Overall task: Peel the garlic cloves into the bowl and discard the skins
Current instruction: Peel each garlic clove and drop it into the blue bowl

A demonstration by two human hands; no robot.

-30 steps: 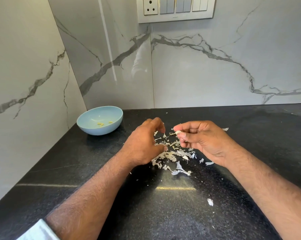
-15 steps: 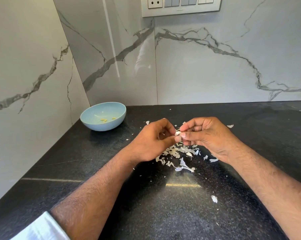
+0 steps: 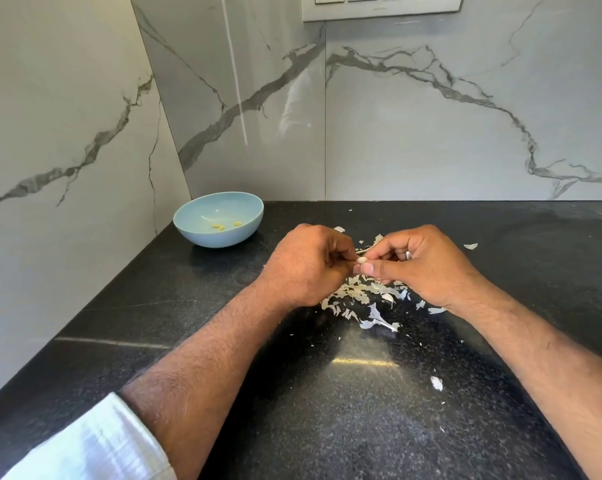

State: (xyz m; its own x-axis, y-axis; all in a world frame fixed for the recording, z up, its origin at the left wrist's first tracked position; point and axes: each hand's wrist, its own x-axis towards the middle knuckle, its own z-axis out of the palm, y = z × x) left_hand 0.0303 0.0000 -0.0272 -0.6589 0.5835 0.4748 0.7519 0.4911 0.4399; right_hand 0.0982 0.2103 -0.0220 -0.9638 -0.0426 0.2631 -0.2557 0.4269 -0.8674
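Observation:
A small pale garlic clove (image 3: pixel 361 260) is pinched between my two hands above the black counter. My left hand (image 3: pixel 308 263) has its fingers curled in against the clove from the left. My right hand (image 3: pixel 420 263) holds it from the right between thumb and forefinger. Under and in front of both hands lies a heap of white garlic skins (image 3: pixel 360 294). The light blue bowl (image 3: pixel 206 237) stands at the back left near the wall corner, with a few yellowish peeled cloves (image 3: pixel 219 226) inside.
The black speckled counter (image 3: pixel 327 410) runs to marble walls at the left and back. Stray skin flakes lie apart from the heap, one (image 3: pixel 436 382) near the front right and one (image 3: pixel 470 246) behind my right hand. A switch panel (image 3: pixel 379 8) sits on the back wall.
My left hand has come up from the skins on the counter to meet my right hand, and both now pinch the clove. The view has tilted down a little.

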